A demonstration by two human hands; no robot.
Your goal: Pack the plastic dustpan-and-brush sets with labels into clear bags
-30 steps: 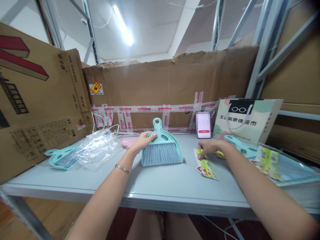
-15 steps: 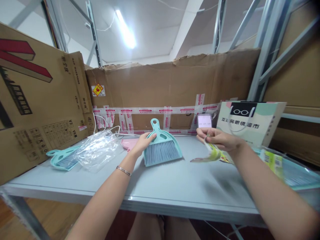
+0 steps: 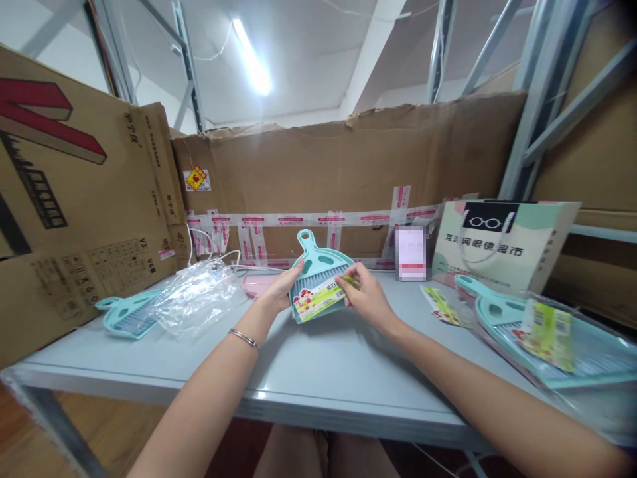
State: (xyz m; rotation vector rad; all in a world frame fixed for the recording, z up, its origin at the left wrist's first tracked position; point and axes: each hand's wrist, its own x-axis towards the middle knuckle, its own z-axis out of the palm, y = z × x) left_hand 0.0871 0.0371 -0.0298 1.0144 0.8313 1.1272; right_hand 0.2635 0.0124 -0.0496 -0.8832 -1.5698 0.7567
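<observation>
My left hand [image 3: 283, 289] grips the left side of a teal dustpan [image 3: 323, 260] with a grey-bristled brush nested in it, its handle pointing up. A yellow-green printed card [image 3: 318, 299] lies across the bristles, pinched at its right end by my right hand [image 3: 365, 295]. The dustpan's lower edge is close above the table [image 3: 318, 372]; whether it touches is hard to tell.
Left are another teal dustpan set [image 3: 127, 315], crumpled clear plastic [image 3: 199, 299] and a pink dustpan [image 3: 256, 285]. Right are more cards [image 3: 442, 307], wrapped teal sets [image 3: 502, 312], a paper bag [image 3: 497, 265] and a phone-like screen [image 3: 412, 252]. Cardboard [image 3: 298, 172] stands behind.
My right hand has moved left with the card, from near the screen to the front of the dustpan. The dustpan has risen and tilted slightly in my left hand.
</observation>
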